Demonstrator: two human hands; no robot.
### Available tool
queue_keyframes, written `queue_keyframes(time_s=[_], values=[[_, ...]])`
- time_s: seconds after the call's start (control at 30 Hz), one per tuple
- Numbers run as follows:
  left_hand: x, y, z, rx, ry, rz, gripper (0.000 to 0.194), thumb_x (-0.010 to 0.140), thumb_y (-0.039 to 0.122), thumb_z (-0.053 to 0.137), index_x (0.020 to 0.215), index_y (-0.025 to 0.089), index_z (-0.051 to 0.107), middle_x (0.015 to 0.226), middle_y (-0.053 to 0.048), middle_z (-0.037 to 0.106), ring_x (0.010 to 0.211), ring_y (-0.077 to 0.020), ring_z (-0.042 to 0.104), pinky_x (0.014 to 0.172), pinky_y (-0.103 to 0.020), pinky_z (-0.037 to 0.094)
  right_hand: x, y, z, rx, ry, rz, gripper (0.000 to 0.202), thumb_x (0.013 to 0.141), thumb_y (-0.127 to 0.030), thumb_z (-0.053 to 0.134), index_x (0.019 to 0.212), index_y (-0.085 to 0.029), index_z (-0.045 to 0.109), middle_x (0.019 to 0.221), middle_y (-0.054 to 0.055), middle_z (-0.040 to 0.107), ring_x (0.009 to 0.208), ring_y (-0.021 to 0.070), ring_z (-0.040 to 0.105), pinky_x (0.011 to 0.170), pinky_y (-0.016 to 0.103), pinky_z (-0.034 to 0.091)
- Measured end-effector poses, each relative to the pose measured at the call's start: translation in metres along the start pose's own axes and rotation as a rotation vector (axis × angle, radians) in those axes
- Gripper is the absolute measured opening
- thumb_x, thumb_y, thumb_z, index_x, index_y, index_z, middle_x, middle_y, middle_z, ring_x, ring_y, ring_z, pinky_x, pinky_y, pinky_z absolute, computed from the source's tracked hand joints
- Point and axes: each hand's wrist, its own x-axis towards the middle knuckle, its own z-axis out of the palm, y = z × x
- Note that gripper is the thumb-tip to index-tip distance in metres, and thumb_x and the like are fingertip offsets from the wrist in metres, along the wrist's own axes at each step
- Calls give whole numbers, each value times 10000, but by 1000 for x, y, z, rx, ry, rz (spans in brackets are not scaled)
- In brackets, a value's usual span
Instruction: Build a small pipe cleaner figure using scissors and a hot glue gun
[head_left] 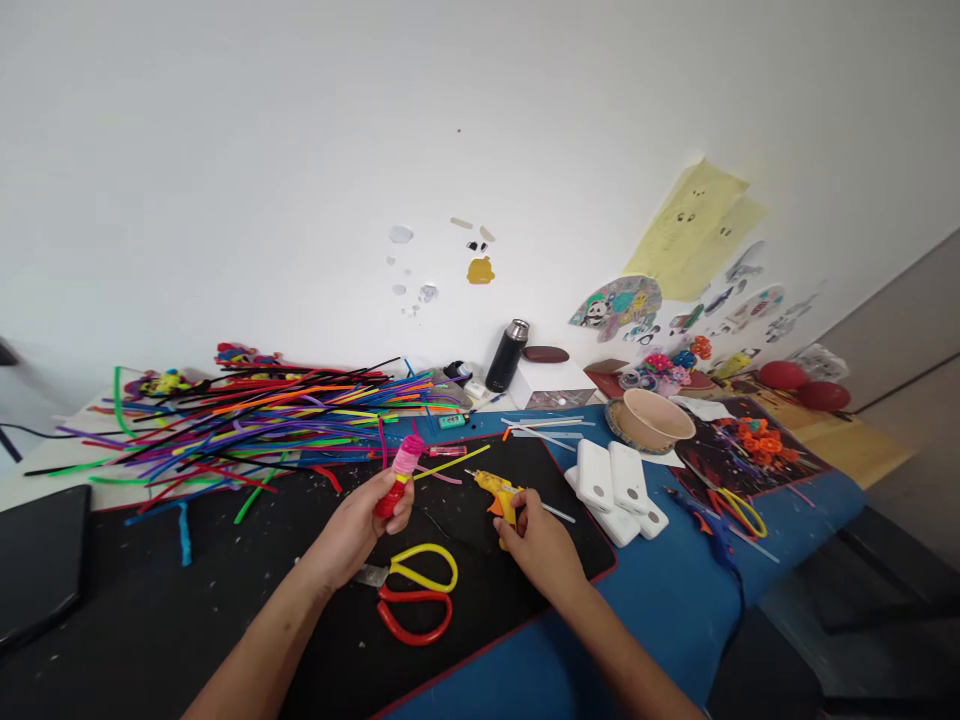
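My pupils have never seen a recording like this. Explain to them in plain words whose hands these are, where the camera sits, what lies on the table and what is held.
There is no robot here: these are a person's bare hands. The single picture comes from a camera worn on that person's head, looking forward and down. The left hand holds a small pink-and-red craft piece; the right hand holds a yellow glue gun. Scissors lie on a black mat. Beyond are colourful pipe cleaners, a black bottle and, to the right, a beige bowl.
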Motion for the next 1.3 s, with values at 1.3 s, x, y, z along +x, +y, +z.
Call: queue_keyframes(time_s=[1.3], values=[[-5, -15, 11, -106, -47, -3, 347, 896, 524, 785, 873, 178, 791, 983, -88, 741, 1071, -300, 642, 1014, -439, 516, 21, -101, 54, 1298, 119, -240, 301, 807, -340, 794, 963, -250, 552, 788, -50, 534, 701, 160, 526, 639, 274, 443]])
